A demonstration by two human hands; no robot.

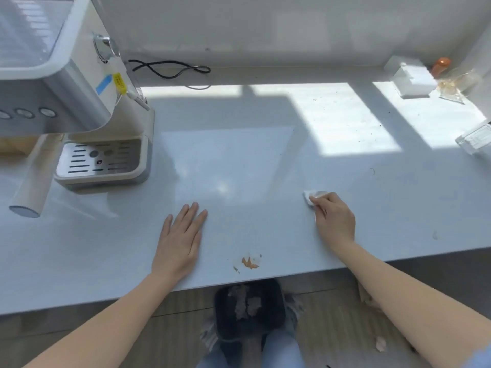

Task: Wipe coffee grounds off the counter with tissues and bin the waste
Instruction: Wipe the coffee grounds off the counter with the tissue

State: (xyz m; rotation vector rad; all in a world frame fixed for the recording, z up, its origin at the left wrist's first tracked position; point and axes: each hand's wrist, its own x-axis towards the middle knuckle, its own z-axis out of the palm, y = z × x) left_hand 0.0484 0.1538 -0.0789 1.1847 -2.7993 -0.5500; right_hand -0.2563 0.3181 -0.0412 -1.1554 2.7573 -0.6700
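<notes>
Pressing tissue (309, 196) onto counter (239, 160), right hand (335, 218).

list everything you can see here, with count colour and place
coffee machine: 1, cream and silver, back left of counter
cable: 1, black, by the wall behind the machine
counter: 1, pale grey, specks at right
white box: 1, back right corner
clear wrapper: 1, beside the box
clear case: 1, right edge
scraps: small pile, orange and white, front edge
bin: 1, black, on the floor below, waste inside
tissue: 1, white, under right hand
left hand: flat on counter
right hand: pressing the tissue
</notes>
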